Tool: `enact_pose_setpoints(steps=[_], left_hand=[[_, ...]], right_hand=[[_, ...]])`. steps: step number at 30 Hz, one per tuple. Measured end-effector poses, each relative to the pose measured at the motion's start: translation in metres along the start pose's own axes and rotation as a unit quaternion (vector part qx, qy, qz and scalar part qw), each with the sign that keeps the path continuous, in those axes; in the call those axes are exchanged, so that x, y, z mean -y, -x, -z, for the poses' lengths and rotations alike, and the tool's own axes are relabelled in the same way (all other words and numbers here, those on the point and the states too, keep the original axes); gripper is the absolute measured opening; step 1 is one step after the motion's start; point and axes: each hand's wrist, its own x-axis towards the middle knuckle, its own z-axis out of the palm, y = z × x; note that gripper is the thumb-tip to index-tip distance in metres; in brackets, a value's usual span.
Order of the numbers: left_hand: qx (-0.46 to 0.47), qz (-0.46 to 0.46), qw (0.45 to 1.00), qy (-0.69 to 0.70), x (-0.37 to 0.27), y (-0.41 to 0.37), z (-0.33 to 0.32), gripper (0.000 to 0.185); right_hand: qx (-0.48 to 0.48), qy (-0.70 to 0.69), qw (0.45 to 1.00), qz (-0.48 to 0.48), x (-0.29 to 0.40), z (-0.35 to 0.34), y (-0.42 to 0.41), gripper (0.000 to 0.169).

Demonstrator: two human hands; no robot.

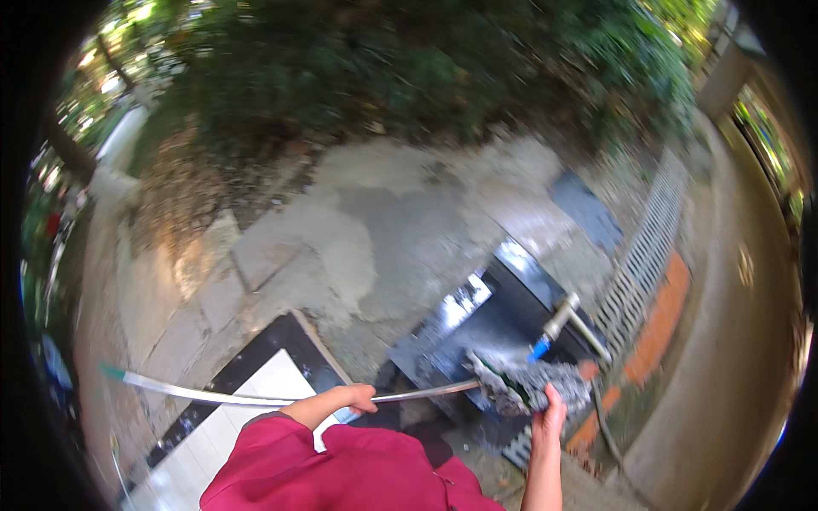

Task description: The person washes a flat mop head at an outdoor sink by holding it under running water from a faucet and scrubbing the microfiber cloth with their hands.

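Note:
My left hand grips the metal pole of a mop, which runs sideways in front of my body, with a green end at the far left. At the pole's right end is a grey, shaggy mop head with a green part showing. My right hand holds the mop head from its near side. The mop head is over the near side of a dark, shiny sink basin. Just above it, a tap with a blue nozzle points toward the mop head.
A dark-edged counter with white tiles stands at the lower left. A slotted drain grate and orange bricks lie on the right, beside a hose. Stone paving stretches ahead to dense green plants.

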Motion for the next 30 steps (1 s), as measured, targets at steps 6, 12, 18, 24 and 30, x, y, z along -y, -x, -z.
enact_pose_setpoints(steps=[6,12,18,24,30], left_hand=[[-0.168,0.097,0.956,-0.221,0.077,0.176,0.068,0.029],[-0.253,0.061,0.935,-0.241,0.052,0.174,0.044,0.024],[-0.257,0.052,0.932,-0.252,0.038,0.191,0.048,0.025],[-0.270,0.036,0.929,-0.249,0.042,0.187,0.062,0.024],[-0.262,0.038,0.928,-0.261,0.068,0.176,0.064,0.024]], right_hand=[[0.121,-0.011,0.992,-0.031,-0.011,-0.013,0.022,0.044],[0.038,0.157,0.983,-0.081,-0.023,-0.013,0.015,0.021],[0.115,0.198,0.969,-0.093,-0.031,-0.027,0.009,0.020],[0.176,0.259,0.947,-0.065,-0.027,0.010,-0.019,0.020],[0.081,0.138,0.958,-0.240,-0.011,-0.016,-0.005,0.023]])
